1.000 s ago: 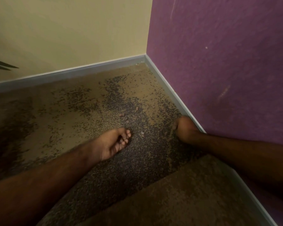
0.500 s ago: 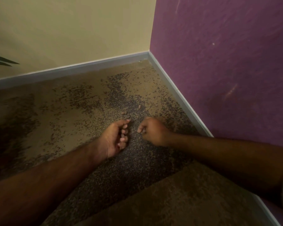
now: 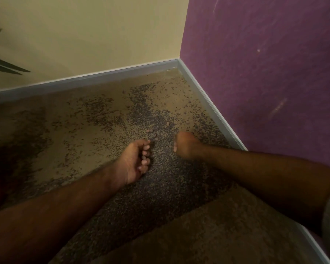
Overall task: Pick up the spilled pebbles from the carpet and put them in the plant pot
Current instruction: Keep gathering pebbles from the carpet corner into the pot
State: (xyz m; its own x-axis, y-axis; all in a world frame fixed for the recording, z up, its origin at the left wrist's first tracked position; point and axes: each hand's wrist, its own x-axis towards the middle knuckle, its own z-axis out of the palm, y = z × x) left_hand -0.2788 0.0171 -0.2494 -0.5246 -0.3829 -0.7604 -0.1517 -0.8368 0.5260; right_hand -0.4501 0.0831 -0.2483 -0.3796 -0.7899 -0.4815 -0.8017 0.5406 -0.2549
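A few small tan pebbles (image 3: 151, 131) lie on the speckled brown carpet (image 3: 95, 134), just beyond my hands; one more pebble (image 3: 167, 124) sits a little farther right. My left hand (image 3: 135, 161) rests on the carpet palm-up and cupped, its fingers curled inward; what lies in the palm is hidden. My right hand (image 3: 185, 145) hovers close to the carpet about a hand's width to the right, fingers bunched shut with the knuckles toward me; whether it holds anything is hidden. The plant pot is out of view.
A cream wall and a purple wall (image 3: 265, 73) meet in a corner, with a grey baseboard (image 3: 208, 96) along both. Dark plant leaves (image 3: 7, 66) poke in at the left edge. A plain brown carpet patch (image 3: 217, 235) lies near me.
My right hand has come away from the baseboard by the purple wall and moved left, close to my left hand. The left hand has stayed cupped in about the same spot.
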